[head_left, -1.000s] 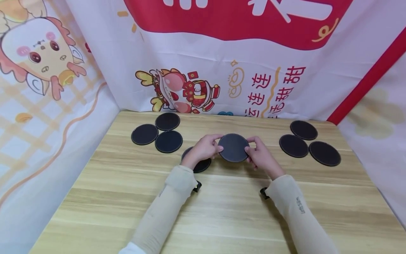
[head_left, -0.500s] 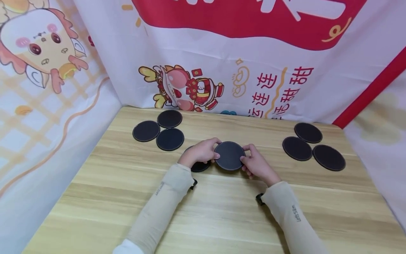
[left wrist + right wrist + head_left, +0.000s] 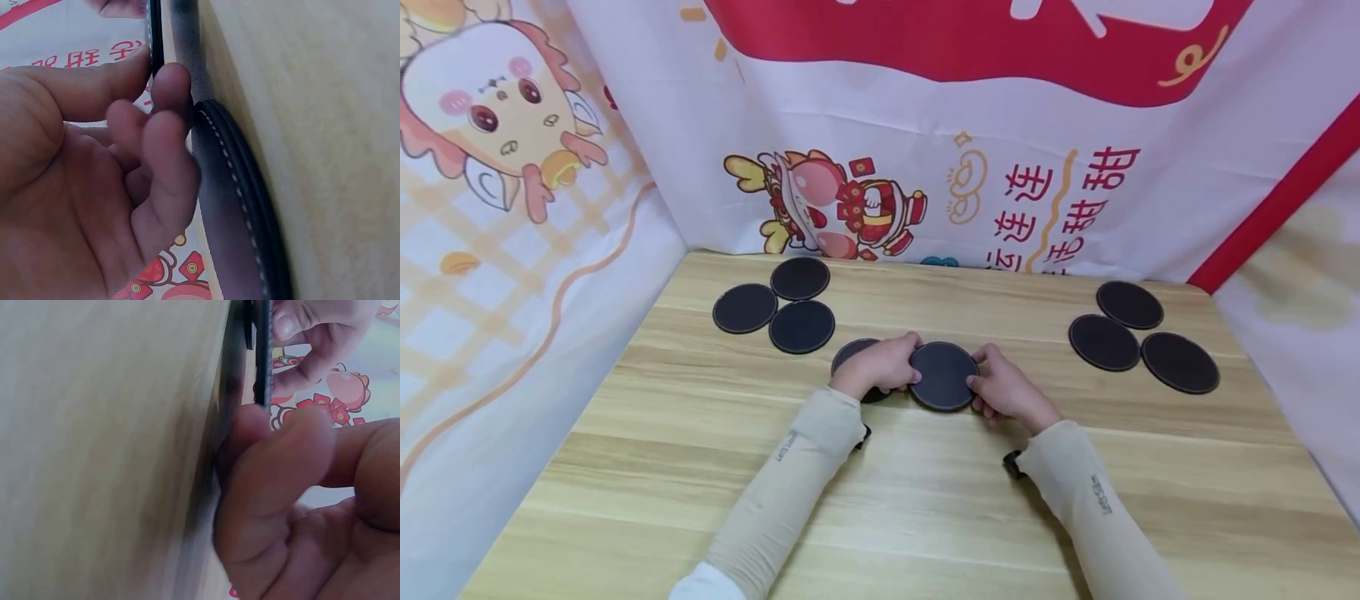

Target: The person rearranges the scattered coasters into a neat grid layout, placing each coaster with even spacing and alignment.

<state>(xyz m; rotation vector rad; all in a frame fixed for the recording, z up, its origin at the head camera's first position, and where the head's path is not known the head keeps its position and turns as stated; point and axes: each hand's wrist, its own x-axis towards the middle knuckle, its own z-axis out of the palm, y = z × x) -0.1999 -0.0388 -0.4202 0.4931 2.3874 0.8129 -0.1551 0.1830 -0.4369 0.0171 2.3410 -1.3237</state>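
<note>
Both hands hold a round black coaster (image 3: 943, 377) by opposite edges, close over the table. My left hand (image 3: 882, 365) pinches its left edge between thumb and fingers; my right hand (image 3: 1009, 388) pinches the right edge. From the left wrist, the held coaster (image 3: 155, 34) appears edge-on at the thumb tip, with pale stitching. Beneath my left hand lies a second coaster (image 3: 852, 353), partly covered by the hand; its stitched rim (image 3: 240, 187) shows large in that wrist view. In the right wrist view the held coaster (image 3: 264, 359) stands edge-on between the two hands.
On the wooden table (image 3: 910, 508), coasters lie grouped at the back left (image 3: 801, 327) and the back right (image 3: 1105, 342), three in each group, close together. A printed cloth (image 3: 865, 108) hangs behind the table's far edge, with more cloth along the sides.
The held coaster has come down toward the table and nearer the body, both hands moving with it. The other coasters keep their places; the head view has shifted slightly.
</note>
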